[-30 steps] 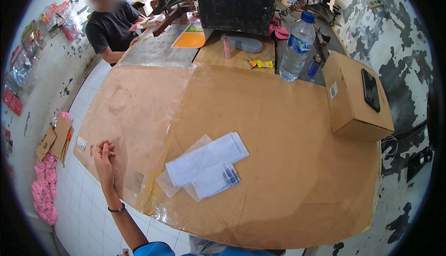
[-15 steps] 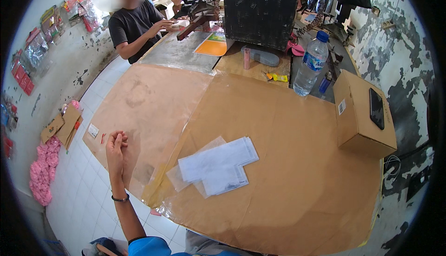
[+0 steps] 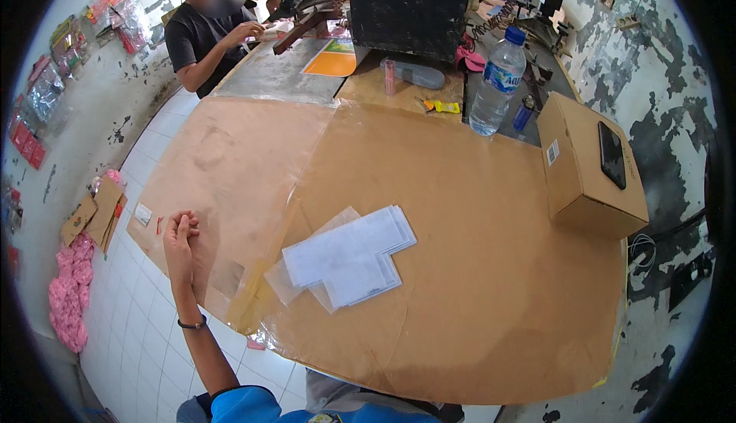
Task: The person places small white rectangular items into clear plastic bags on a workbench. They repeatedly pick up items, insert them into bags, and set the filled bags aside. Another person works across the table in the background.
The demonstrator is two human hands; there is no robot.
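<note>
a: looking down from the head view: the left hand (image 3: 181,240) is raised over the left edge of the table (image 3: 475,323), fingers (image 3: 186,227) curled together and pinched at the tips. whether something small sits between them cannot be told; it is too fine to see.

b: and the right hand?

a: not in this view. only the left forearm, with a dark wristband (image 3: 192,323), comes up from the lower edge.

b: what lies nearest the hand?

a: a stack of white paper slips (image 3: 349,254), fanned flat on the brown cardboard sheet that covers the table, just right of the hand and apart from it. a clear plastic sleeve (image 3: 295,277) lies partly under the stack. flat and within easy reach, likely so that single pieces can be lifted off.

b: the sheen over the cardboard?

a: a clear film (image 3: 253,162) covers the left half, taped at the near edge, presumably to keep the surface smooth.

b: the far side?

a: a water bottle (image 3: 497,84) stands upright beside a cardboard box (image 3: 586,181) with a dark phone (image 3: 611,154) lying on its lid; all well apart from the hand, kept off the working area. a black machine (image 3: 406,5) stands at the back.

b: anyone else?

a: a person in a dark shirt (image 3: 201,39) works at the far left bench, hands busy there, unconnected with the stack.
</note>
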